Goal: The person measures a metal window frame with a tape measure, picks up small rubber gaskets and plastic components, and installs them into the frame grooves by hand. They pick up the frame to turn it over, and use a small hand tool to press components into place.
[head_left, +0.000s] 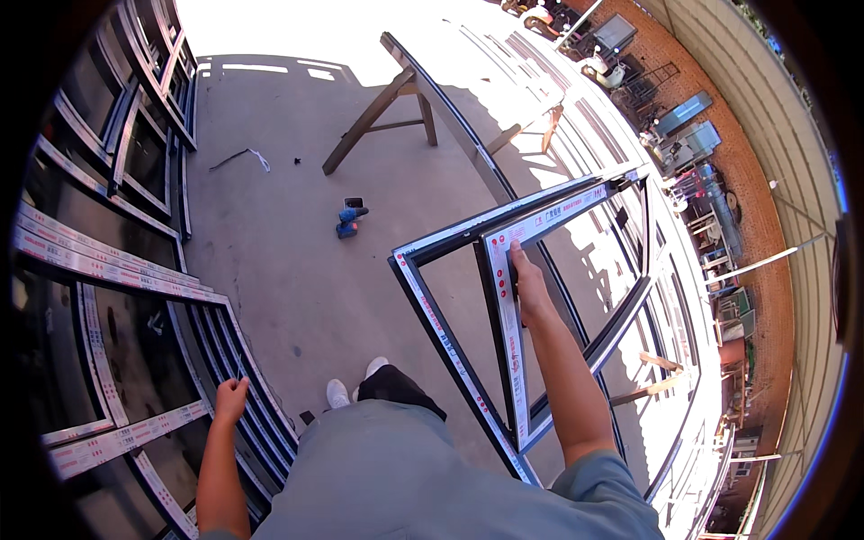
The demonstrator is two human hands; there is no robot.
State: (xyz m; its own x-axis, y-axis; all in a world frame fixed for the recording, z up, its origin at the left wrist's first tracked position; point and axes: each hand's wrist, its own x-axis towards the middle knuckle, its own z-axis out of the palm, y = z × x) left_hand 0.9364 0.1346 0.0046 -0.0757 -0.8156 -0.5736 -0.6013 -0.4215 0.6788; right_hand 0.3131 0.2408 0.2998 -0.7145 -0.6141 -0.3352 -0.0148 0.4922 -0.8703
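While the right hand (533, 286) clasps a red-printed frame (514, 360), the left hand (230, 399) curls.

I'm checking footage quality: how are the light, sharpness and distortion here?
In the head view, sunlit ground at the top burns out to white; in the head view, the shaded floor keeps detail, and the right hand and the held frame look fairly sharp; in the head view, the stacked frames at left bow with the fisheye, toward black corners.
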